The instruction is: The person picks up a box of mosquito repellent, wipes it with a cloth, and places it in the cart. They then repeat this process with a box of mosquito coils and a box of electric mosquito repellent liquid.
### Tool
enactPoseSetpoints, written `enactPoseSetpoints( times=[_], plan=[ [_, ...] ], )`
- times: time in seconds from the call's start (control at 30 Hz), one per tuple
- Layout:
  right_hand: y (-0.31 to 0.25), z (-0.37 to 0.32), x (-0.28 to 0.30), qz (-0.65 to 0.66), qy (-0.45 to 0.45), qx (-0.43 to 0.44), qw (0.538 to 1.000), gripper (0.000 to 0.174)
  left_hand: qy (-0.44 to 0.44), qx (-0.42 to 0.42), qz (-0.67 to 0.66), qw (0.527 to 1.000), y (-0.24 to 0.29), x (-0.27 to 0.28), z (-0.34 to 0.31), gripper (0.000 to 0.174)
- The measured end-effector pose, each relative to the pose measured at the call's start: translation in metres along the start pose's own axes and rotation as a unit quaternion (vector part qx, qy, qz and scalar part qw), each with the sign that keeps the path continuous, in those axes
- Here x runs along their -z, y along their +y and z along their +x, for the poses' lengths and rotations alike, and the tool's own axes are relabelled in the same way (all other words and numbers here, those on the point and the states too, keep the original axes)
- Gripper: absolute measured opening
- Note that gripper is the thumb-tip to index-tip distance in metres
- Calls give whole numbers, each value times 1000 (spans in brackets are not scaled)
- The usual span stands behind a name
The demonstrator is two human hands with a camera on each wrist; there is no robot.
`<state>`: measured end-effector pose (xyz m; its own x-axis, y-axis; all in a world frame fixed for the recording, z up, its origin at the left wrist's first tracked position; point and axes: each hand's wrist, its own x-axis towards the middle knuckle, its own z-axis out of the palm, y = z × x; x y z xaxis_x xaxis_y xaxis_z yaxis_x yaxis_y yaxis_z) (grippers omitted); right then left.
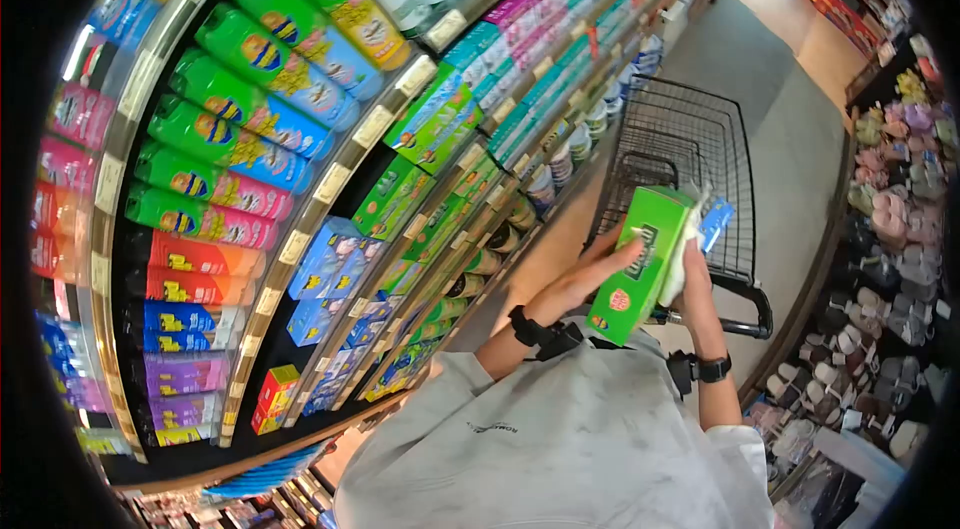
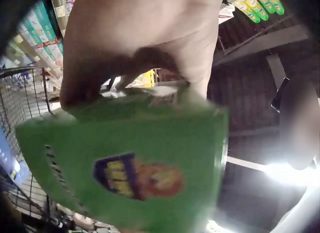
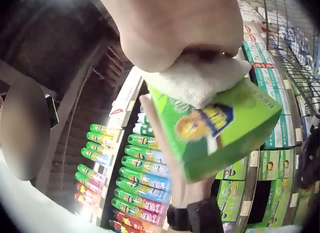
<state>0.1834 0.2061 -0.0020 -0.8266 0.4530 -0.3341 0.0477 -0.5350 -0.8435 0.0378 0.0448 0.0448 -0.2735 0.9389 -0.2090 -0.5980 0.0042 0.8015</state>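
Note:
My left hand [image 1: 603, 267] grips a green box [image 1: 632, 279] from its left side, thumb on the printed front. The box is tilted in front of my chest. In the left wrist view the hand [image 2: 140, 38] is at the far edge of the box [image 2: 75, 143], which has a blue and yellow logo. On the other side my right hand [image 1: 696, 279] holds a white cloth [image 1: 676, 274] against the box. The right wrist view shows the cloth [image 3: 195, 80] bunched under the right hand [image 3: 180, 28], lying over the box's printed face; its fingertips are hidden.
A black wire shopping cart [image 1: 735, 149] stands just ahead, with a blue packet [image 1: 716, 222] showing beyond the box. Shelves of green spray cans [image 1: 240, 79] and boxes [image 1: 435, 119] line the left. At right is a display of slippers [image 1: 885, 314].

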Motion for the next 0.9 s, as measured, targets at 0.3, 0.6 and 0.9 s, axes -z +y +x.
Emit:
enactPoseSetpoints(
  times=[0.3,0.6,0.9],
  plan=[
    [-6,-3,-10,-75,67,79,992,52,89,-197,311,925,-8,5,6,88],
    [-15,-3,-28,-24,72,49,996,65,80,-171,255,948,-4,8,5,96],
    [4,-9,-24,22,-28,-7,999,57,142,-200,130,961,14,13,-5,80]
  ],
)
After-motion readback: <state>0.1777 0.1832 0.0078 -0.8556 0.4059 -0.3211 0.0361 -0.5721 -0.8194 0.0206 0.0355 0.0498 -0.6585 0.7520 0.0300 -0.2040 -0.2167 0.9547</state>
